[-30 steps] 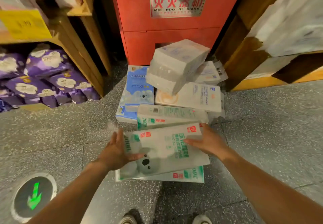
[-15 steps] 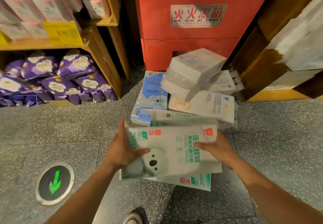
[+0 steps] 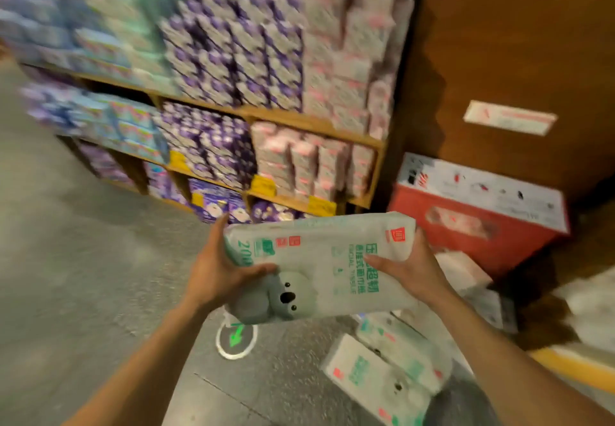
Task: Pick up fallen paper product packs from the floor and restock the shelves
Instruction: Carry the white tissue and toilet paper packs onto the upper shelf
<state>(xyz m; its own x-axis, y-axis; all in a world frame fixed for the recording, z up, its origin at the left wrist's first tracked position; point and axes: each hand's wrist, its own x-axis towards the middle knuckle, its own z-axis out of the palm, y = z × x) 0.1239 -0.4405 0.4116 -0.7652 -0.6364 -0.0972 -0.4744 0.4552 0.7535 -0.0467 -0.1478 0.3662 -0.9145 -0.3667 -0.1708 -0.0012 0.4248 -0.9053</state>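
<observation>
We see a grey speckled floor [image 3: 83, 276] with wooden shelves [image 3: 314, 123] standing on it at the left. The shelves are stacked full, with blue packs [image 3: 126, 126] in the left bays, purple packs [image 3: 213, 146] in the middle and pink packs [image 3: 299, 159] at the right end. Yellow tags [image 3: 263, 184] sit on the shelf edges. Blur hides all print there.

Set into the floor is a round marker [image 3: 236, 341] with a green arrow. Right of it lie fallen packs [image 3: 376, 379], white with green print, tilted and overlapping. Beyond them more white packs [image 3: 462, 269] lie just beside a red box [image 3: 466, 222], which stands on the floor against a brown wall [image 3: 499, 43].
</observation>
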